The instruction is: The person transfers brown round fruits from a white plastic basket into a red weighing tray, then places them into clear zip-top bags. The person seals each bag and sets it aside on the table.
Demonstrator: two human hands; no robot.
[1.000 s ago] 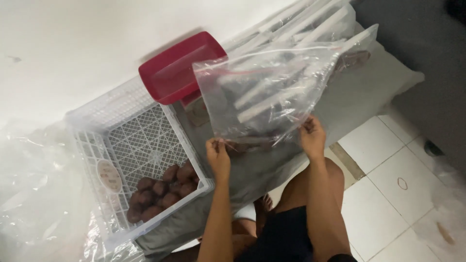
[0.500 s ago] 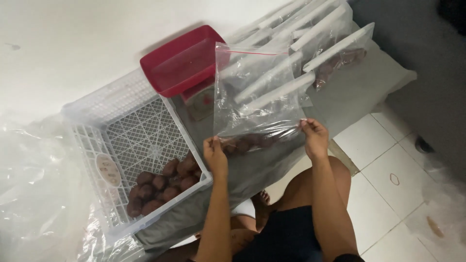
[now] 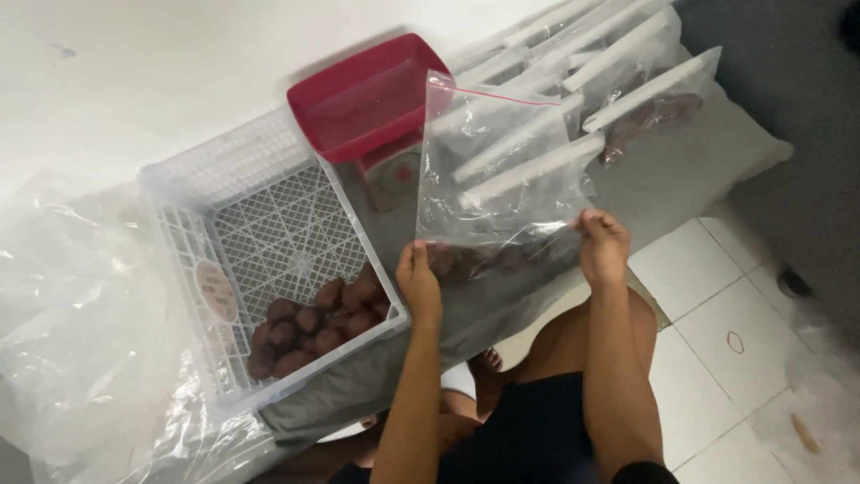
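Observation:
Both hands hold a clear zip bag (image 3: 502,170) upright by its lower corners. My left hand (image 3: 419,283) pinches the bottom left corner. My right hand (image 3: 603,245) pinches the bottom right corner. Several brown round fruits lie in the bottom of the bag between the hands. Its sealed top edge with a red strip points away from me. To the left of my left hand stands a white plastic crate (image 3: 206,188) with several more brown fruits (image 3: 313,323) heaped in its near corner.
A scale with a red tray (image 3: 367,99) stands behind the crate. A row of filled clear bags (image 3: 627,81) lies at the back right on the grey cloth (image 3: 717,161). Crumpled clear plastic (image 3: 72,314) lies on the left. White floor tiles (image 3: 717,358) show beside my knees.
The bag has turned from slanting right to nearly upright. Both hands have stayed on its lower corners, and the fruits have settled along the bottom.

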